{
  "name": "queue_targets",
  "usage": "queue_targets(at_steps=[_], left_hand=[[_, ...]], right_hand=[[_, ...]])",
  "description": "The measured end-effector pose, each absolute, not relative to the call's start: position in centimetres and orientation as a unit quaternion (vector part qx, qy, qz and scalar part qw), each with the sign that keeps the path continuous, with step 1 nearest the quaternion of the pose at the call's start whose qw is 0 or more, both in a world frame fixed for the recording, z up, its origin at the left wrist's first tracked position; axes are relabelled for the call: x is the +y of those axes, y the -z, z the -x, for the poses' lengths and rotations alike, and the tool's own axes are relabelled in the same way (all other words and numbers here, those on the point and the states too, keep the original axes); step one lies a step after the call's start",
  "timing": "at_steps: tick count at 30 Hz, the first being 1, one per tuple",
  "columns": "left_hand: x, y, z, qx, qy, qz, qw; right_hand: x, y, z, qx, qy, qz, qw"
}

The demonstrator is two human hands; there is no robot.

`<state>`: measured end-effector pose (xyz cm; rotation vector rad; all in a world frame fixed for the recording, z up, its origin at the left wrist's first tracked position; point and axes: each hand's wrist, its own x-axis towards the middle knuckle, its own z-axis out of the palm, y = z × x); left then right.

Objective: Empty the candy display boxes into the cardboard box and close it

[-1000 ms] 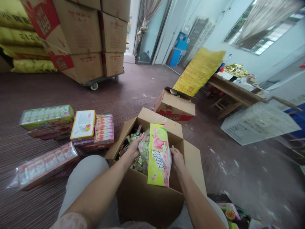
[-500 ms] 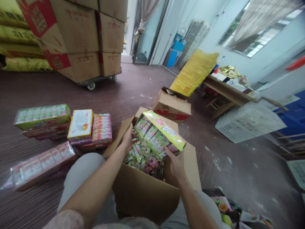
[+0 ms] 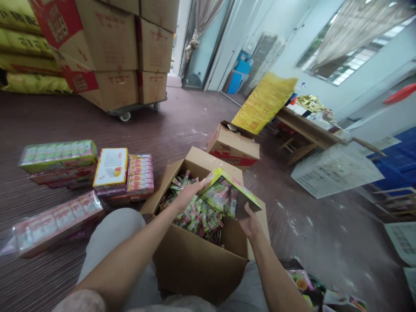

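Note:
Between my hands a yellow-green display box is tilted above an open cardboard carton. Its dark inside shows at the right end, and several small packs are bunched toward the left and middle. My left hand is closed on the left end of the box, its fingers partly hidden. At the right end, my right hand grips the lower edge with the thumb on the side. Loose small green and pink packs fill the carton beneath.
Packed display boxes and a white-and-yellow box lie on the floor to the left. Behind the carton stands another carton beside a yellow sack. Stacked cartons rest on a wheeled trolley. Printed wrappers lie at lower right.
The display box has turned and dropped slightly, and packs have left its right end. My left hand has moved right onto the box; more loose packs show in the carton.

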<state>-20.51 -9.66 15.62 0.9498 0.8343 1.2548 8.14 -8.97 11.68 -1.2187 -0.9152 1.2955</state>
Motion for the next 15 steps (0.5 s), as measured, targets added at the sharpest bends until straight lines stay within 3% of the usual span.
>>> queue_targets(at_steps=[9, 15], left_hand=[[-10.0, -15.5, 20.6, 0.397, -0.548, -0.358, 0.644], [-9.6, -15.8, 21.3, 0.462, -0.55, -0.303, 0.626]], right_hand=[[-8.2, -12.8, -7.4, -0.374, -0.544, 0.515, 0.547], [-8.9, -16.3, -5.5, -0.427, -0.49, 0.53, 0.545]])
